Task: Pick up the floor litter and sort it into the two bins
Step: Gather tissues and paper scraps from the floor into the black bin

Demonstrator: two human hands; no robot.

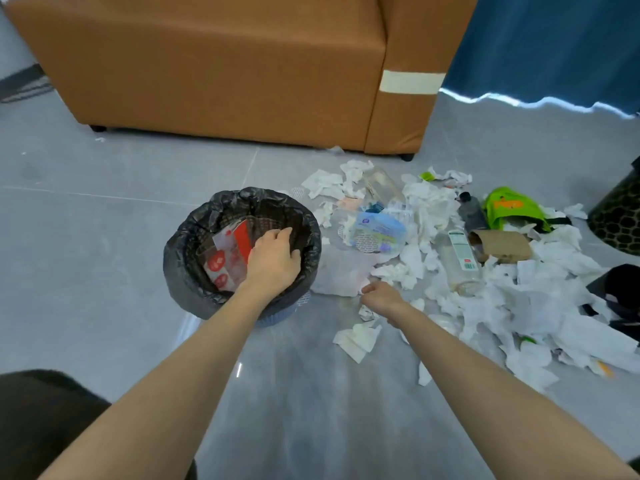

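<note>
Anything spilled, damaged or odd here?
Torn tissues and a clear bottle on its side lie strewn over the floor right of the black-lined bin. The sofa arm carries a pale tape strip, like a patch.

Domestic living room or lounge, most likely. Tan leather-look sofa (207, 64) on short black feet along far edge of floor (86, 237). Large glossy grey floor tiles. Dark blue curtain (554, 46) hanging nearly to floor right of sofa.
</note>
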